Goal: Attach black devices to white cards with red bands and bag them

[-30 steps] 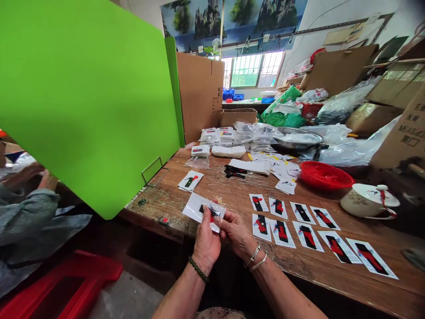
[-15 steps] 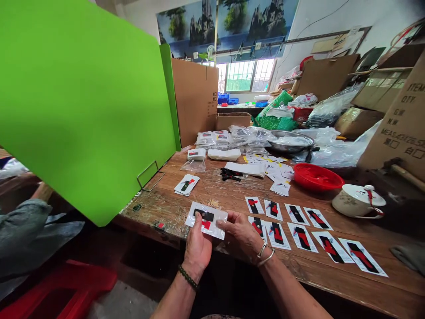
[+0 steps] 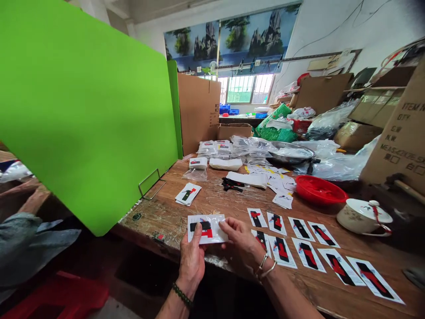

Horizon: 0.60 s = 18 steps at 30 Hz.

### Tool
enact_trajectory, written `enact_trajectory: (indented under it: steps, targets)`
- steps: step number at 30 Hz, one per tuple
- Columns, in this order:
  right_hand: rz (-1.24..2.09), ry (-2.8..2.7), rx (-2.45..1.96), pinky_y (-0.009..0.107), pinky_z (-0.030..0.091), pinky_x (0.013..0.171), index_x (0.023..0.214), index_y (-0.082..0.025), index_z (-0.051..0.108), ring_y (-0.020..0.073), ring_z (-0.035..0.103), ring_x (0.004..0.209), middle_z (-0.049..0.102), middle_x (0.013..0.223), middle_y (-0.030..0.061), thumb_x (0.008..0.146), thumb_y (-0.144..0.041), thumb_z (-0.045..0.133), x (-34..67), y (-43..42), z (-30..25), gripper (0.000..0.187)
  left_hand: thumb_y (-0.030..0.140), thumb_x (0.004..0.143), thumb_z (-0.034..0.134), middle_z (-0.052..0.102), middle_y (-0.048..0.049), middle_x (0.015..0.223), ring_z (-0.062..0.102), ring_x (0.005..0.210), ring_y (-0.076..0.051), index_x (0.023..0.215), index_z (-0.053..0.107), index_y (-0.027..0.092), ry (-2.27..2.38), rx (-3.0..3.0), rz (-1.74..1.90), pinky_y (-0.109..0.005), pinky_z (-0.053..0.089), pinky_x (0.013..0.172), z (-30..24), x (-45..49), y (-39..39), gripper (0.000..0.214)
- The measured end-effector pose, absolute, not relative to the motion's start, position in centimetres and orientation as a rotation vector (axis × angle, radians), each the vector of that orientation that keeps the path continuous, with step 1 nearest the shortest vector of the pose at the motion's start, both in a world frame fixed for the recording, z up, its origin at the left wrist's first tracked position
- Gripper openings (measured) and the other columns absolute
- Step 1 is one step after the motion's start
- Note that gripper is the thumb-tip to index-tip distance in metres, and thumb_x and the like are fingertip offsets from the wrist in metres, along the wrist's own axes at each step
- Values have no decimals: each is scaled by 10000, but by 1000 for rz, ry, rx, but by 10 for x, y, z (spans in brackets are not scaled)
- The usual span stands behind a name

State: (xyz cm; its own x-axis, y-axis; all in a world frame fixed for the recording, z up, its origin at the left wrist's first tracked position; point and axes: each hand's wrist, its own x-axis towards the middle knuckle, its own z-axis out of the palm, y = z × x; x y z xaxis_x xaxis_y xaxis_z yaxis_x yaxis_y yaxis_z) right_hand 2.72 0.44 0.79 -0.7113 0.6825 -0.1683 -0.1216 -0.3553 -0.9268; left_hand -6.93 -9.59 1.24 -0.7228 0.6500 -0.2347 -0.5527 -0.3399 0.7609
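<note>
Tabletop (image 3: 212, 195): brown wood planks, front edge worn. Right side: nine cards (image 3: 310, 254), black and red pieces on them, two rows, four far, five near; leftmost near card partly hidden by hand (image 3: 244, 241). Left: small card stack (image 3: 188, 194), slightly fanned. Middle: black straps (image 3: 231, 184) heaped against white strips (image 3: 247, 179); loose leaflets (image 3: 282, 199) overlapping just right. Behind: white bundle (image 3: 226, 164), filled bags (image 3: 212, 148) clustered. Farther right: red bowl (image 3: 320, 190), lidded mug (image 3: 361, 217) upright near it.

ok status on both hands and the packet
Left hand: gripping flat clear plastic packet, black and red pieces showing. Right hand: touching packet's right end. No obstruction visible.
</note>
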Motion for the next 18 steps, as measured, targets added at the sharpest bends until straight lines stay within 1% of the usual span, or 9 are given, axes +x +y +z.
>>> enact_trajectory:
  steps: [3,6,9,12,15,17,18]
  targets:
    - [1943,-1470,-719,205,374,435,698,-152,622,98,477,475,606,573,-3,600,-515,789,19,11,5,412,328,616,840,755,-90,863,716,773,-231,926,711,138,1092,273,1995,-307,564,698,14,-80,-104,386]
    - [1860,-1611,-708,211,361,467,631,-160,604,105,477,492,592,550,-7,629,-444,755,11,20,9,322,307,605,850,756,-108,840,711,708,-227,933,725,124,1157,383,1848,-309,565,649,17,-97,-111,395]
    - [1807,-1779,-676,210,350,483,645,-167,618,112,477,523,598,571,-14,657,-385,706,2,25,17,235,326,544,875,744,-79,725,681,592,-197,832,722,129,1273,361,1857,-301,558,579,18,-113,-109,381]
    - [1760,-1895,-616,204,322,489,654,-173,625,105,450,536,580,574,-30,693,-333,650,-9,28,23,167,360,503,882,720,-39,657,647,534,-162,747,696,142,1325,332,1940,-276,542,539,17,-125,-99,377]
    - [1638,-2001,-679,206,259,468,543,-173,565,87,389,499,504,502,-49,681,-276,638,-21,40,25,188,367,491,879,690,-19,607,610,493,-135,702,679,142,1412,422,1906,-234,497,485,18,-138,-85,367]
    - [1535,-2069,-748,212,259,465,516,-176,546,85,383,479,486,484,-50,706,-276,623,-28,60,25,229,371,482,875,670,-15,578,589,478,-125,679,668,139,1479,494,1878,-217,466,464,21,-152,-74,367]
    - [1482,-2108,-767,215,283,472,538,-177,567,91,405,482,506,497,-44,738,-288,603,-31,73,25,232,371,469,875,662,-12,570,581,476,-120,673,663,138,1516,513,1885,-212,454,462,24,-161,-67,375]
